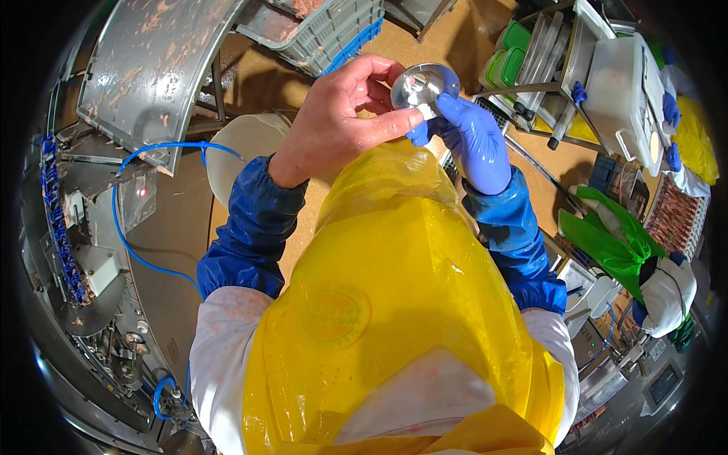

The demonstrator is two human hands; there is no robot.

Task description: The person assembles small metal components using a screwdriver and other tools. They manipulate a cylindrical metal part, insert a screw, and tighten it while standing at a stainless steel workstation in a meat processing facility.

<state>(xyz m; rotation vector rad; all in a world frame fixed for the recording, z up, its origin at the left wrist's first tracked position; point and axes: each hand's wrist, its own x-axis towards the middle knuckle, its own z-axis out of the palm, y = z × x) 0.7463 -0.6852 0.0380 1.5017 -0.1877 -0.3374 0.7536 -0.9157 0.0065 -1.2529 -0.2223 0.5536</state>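
Note:
Just beyond my yellow apron (364,280), both my hands hold a shiny round metal piece (426,85), shaped like a shallow dish or a funnel, with bright reflections at its centre. My left hand (326,121) is bare, and its thumb and fingers close on the near left edge. The right hand (481,152) wears a blue glove and grips the right side between thumb and fingers. Part of the underside is hidden behind the fingers. Blue sleeve covers (258,220) wrap both forearms.
A metal chute (155,61) with meat scraps stands at upper left, near a grey crate (322,42). A blue hose (119,227) loops beside machinery and a whitish tub (235,155). Green-lidded containers (516,47) sit on a rack; a person in a green apron (618,235) stands right.

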